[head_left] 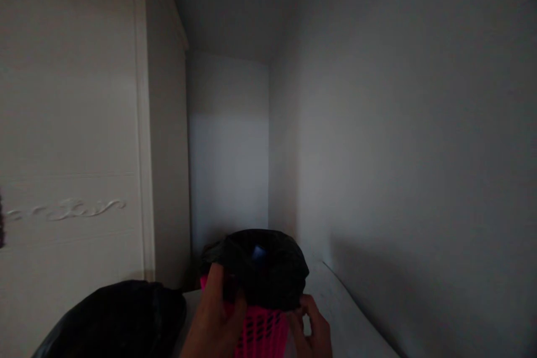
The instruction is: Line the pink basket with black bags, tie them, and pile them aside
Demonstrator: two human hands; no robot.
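Observation:
A pink slatted plastic basket (262, 335) is in front of me at the bottom centre. A black plastic bag (279, 277) lines it and is folded over its rim. Inside the bag's mouth shows a small bluish patch (259, 253), too dark to name. At the near left of the rim, my left hand (218, 316) is closed on the bag, thumb and fingers around the edge. My right hand (311, 327) pinches the bag's hanging edge at the near right, against the basket's side.
Another black plastic bag (121, 319), bulging, lies at the lower left. A white wardrobe (71, 123) with a carved ornament stands on the left. A pale wall (398, 151) runs along the right, above a light surface (335, 313) beside the basket. The room is dim.

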